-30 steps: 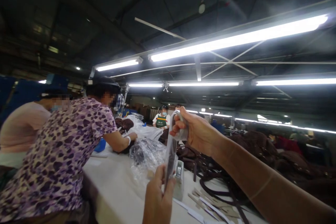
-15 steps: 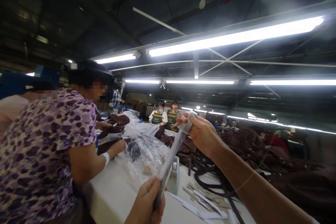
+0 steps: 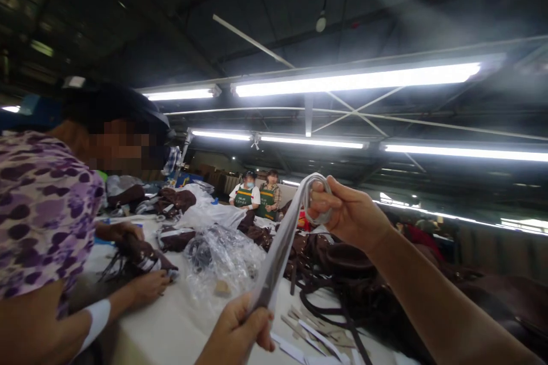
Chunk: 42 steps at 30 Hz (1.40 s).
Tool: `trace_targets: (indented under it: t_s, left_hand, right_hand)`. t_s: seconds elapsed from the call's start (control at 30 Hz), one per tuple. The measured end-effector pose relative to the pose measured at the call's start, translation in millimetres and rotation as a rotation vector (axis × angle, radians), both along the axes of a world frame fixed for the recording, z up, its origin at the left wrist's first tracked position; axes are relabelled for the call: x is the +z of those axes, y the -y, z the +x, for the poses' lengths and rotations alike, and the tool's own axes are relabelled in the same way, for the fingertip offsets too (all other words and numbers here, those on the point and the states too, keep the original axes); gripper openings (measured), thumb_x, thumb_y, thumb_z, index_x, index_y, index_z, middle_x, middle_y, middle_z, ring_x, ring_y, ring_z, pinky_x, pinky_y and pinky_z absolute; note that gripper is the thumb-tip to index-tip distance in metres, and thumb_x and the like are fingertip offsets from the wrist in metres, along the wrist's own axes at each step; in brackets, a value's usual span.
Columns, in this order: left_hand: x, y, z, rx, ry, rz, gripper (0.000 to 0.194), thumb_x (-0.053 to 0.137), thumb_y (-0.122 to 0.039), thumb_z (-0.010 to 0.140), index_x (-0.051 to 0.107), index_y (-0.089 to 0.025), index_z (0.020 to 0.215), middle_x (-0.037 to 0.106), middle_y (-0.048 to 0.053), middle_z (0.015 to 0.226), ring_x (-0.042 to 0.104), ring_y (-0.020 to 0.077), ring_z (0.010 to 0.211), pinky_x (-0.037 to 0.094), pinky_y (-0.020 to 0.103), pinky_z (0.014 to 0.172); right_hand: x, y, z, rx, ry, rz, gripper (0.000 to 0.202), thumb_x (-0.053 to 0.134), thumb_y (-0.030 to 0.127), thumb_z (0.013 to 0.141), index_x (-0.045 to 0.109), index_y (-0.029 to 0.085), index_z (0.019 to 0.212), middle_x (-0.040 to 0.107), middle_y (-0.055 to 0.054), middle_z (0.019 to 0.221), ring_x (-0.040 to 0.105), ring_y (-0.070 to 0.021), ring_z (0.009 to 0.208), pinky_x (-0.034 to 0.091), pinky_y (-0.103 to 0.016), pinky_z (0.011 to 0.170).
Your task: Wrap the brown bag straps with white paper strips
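While my right hand [image 3: 349, 217] pinches the top of a grey strip [image 3: 280, 248], my left hand [image 3: 237, 333] grips its bottom tight above the desk [image 3: 171, 325].

Bare forearms, no sleeves, thin wristband

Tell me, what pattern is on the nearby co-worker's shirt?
Purple blotches on pale fabric, on the shirt at the left of the head view.

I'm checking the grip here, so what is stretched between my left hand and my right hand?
In the head view, a long clear plastic sleeve runs taut between the left hand and the raised right hand.
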State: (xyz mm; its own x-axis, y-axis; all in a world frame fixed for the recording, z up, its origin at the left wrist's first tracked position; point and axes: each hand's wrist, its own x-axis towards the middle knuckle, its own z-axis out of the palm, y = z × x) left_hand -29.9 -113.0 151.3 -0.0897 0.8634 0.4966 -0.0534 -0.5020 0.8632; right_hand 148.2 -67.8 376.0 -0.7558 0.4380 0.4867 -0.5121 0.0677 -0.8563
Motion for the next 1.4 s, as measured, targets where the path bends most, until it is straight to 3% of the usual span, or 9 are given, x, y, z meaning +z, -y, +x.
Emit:
trace_targets:
  t_s: [0.17, 0.37, 0.47, 0.57, 0.67, 0.77, 1.0, 1.17, 1.4]
  left_hand:
    - [21.2, -6, 11, -0.023, 0.276, -0.034, 0.055, 0.072, -0.069, 0.069, 0.056, -0.017, 0.075, 0.065, 0.000, 0.061, 0.058, 0.0118, 0.051, 0.041, 0.022, 0.053]
    - [50.5, -5, 11, -0.350, 0.395, -0.057, 0.065, 0.074, -0.068, 0.068, 0.055, -0.019, 0.106, 0.040, -0.014, 0.046, 0.016, 0.0028, 0.034, 0.017, 0.017, 0.036]
    - [50.2, -4, 8, -0.048, 0.164, 0.056, 0.077, 0.077, -0.045, 0.074, 0.038, -0.028, 0.139, 0.058, -0.008, 0.070, 0.037, 0.0047, 0.041, 0.032, 0.017, 0.042]
    - [40.6, -9, 3, 0.388, -0.117, 0.223, 0.070, 0.064, -0.028, 0.084, 0.034, -0.027, 0.147, 0.067, 0.004, 0.106, 0.064, 0.0183, 0.092, 0.051, 0.029, 0.082]
    - [34.7, -18, -6, 0.655, -0.289, 0.393, 0.046, 0.044, -0.028, 0.094, 0.047, -0.024, 0.140, 0.059, 0.011, 0.131, 0.055, 0.0255, 0.121, 0.044, 0.039, 0.101]
    - [43.4, -19, -12, 0.733, -0.319, 0.454, 0.031, 0.043, -0.029, 0.092, 0.067, -0.022, 0.110, 0.065, 0.010, 0.108, 0.062, 0.0245, 0.101, 0.049, 0.037, 0.089]
    - [67.0, 9, -3, -0.120, 0.137, 0.023, 0.041, 0.068, -0.053, 0.073, 0.064, -0.014, 0.082, 0.052, -0.003, 0.052, 0.035, 0.0063, 0.040, 0.024, 0.019, 0.042]
    - [54.7, 27, 1, -0.229, 0.261, -0.082, 0.046, 0.076, -0.058, 0.068, 0.061, -0.014, 0.076, 0.040, -0.009, 0.040, 0.022, 0.0034, 0.035, 0.012, 0.020, 0.038]
    - [58.3, 39, -5, -0.272, 0.254, -0.147, 0.046, 0.073, -0.059, 0.072, 0.061, -0.014, 0.071, 0.048, -0.004, 0.039, 0.033, 0.0052, 0.032, 0.018, 0.019, 0.036]
  right_hand:
    - [-2.7, -3, 0, 0.014, 0.030, -0.038, 0.018, 0.069, 0.030, 0.088, 0.064, 0.014, 0.080, 0.049, 0.009, 0.051, 0.060, -0.0092, 0.055, 0.060, -0.023, 0.069]
    - [10.5, 10, -10, -0.076, -0.052, -0.157, 0.031, 0.042, 0.028, 0.102, 0.063, 0.015, 0.084, 0.052, 0.006, 0.050, 0.064, -0.0114, 0.054, 0.061, -0.028, 0.071]
    - [11.7, 11, -19, -0.094, -0.106, -0.191, 0.032, 0.038, 0.025, 0.103, 0.064, 0.012, 0.089, 0.059, 0.003, 0.054, 0.068, -0.0134, 0.058, 0.061, -0.030, 0.074]
    - [10.2, 12, -27, -0.079, -0.132, -0.210, 0.037, 0.030, 0.022, 0.104, 0.063, 0.010, 0.091, 0.062, 0.001, 0.055, 0.069, -0.0142, 0.060, 0.062, -0.029, 0.072]
    - [11.0, 16, -29, -0.051, -0.118, -0.221, 0.040, 0.026, 0.021, 0.104, 0.062, 0.010, 0.092, 0.063, 0.000, 0.056, 0.069, -0.0144, 0.063, 0.062, -0.029, 0.072]
    - [13.4, 18, -25, -0.020, -0.094, -0.179, 0.039, 0.028, 0.020, 0.104, 0.064, 0.009, 0.095, 0.063, 0.000, 0.057, 0.070, -0.0141, 0.064, 0.063, -0.031, 0.076]
    - [5.0, 5, -32, -0.148, -0.295, 0.105, 0.007, 0.063, 0.016, 0.088, 0.068, 0.012, 0.090, 0.067, 0.001, 0.074, 0.070, -0.0153, 0.087, 0.058, -0.029, 0.088]
    - [-18.0, -8, -47, -0.324, -0.233, 0.349, 0.022, 0.074, 0.036, 0.081, 0.065, 0.018, 0.089, 0.064, 0.002, 0.077, 0.069, -0.0191, 0.089, 0.054, -0.036, 0.091]
    - [-79.5, -30, -44, -0.806, 0.254, 1.544, 0.025, 0.036, 0.028, 0.099, 0.048, 0.021, 0.079, 0.061, -0.005, 0.075, 0.059, -0.0205, 0.068, 0.046, -0.033, 0.064]
